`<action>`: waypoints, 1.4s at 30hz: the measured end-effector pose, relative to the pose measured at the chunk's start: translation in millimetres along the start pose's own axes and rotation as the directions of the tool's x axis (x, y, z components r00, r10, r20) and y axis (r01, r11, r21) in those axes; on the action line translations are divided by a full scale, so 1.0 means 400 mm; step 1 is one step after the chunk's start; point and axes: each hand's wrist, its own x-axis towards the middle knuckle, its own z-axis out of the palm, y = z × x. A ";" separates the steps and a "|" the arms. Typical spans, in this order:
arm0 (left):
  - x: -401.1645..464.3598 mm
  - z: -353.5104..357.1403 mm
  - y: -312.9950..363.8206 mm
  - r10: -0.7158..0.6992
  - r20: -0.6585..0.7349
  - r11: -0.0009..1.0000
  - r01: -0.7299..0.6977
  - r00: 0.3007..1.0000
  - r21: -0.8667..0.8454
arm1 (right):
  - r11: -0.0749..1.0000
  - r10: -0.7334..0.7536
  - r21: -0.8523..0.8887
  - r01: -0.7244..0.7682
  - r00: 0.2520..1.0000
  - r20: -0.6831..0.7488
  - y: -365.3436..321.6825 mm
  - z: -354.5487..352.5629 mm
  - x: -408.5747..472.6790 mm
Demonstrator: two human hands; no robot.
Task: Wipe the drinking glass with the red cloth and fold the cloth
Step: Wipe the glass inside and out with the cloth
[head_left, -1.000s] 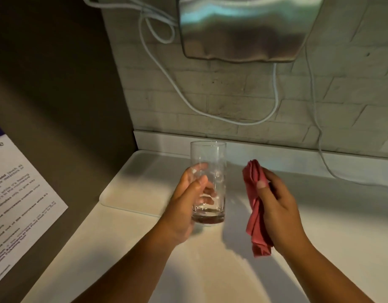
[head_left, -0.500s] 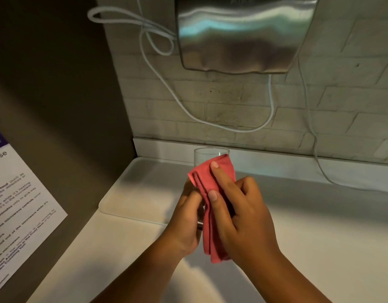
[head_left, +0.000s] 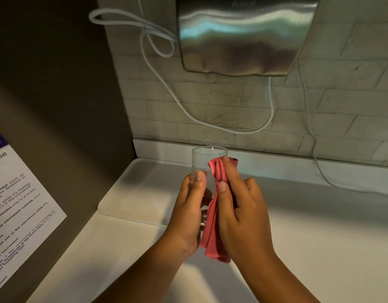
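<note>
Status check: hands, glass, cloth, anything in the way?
Left hand gripping glass, upright. Right hand pressing red cloth against its side. Cloth bunched, not folded. Nothing in the way.

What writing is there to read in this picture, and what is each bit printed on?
"use": large print near the top of the white notice on the dark wall at left.
"food", "microwave", "minutes": bold words in the notice's small print; the lines around them are too blurred to read.
Embossed brand on the steel dryer: begins like "Air", the rest is unclear.
Glass, red cloth: no text visible.
</note>
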 end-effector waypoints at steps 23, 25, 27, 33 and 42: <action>-0.010 0.012 0.020 0.068 -0.039 0.998 -0.067 0.997 0.020 | 0.996 -0.036 -0.077 0.037 0.999 0.011 -0.005 0.004 0.057; -0.008 0.011 0.020 0.067 -0.041 0.997 -0.065 0.997 0.045 | 0.998 -0.039 -0.052 0.040 0.999 0.029 0.005 0.009 0.045; -0.003 0.006 0.022 0.054 -0.062 0.998 -0.051 0.997 0.048 | 0.995 -0.071 -0.065 0.076 0.995 0.070 0.010 0.011 0.026; 0.000 -0.003 0.009 0.037 -0.111 0.998 -0.032 0.993 0.045 | 0.978 -0.154 -0.123 0.171 0.979 0.132 0.023 0.021 0.001; -0.012 0.009 0.030 0.046 -0.077 0.998 -0.041 0.996 0.054 | 0.990 -0.131 0.053 0.130 0.991 0.020 0.044 0.022 0.098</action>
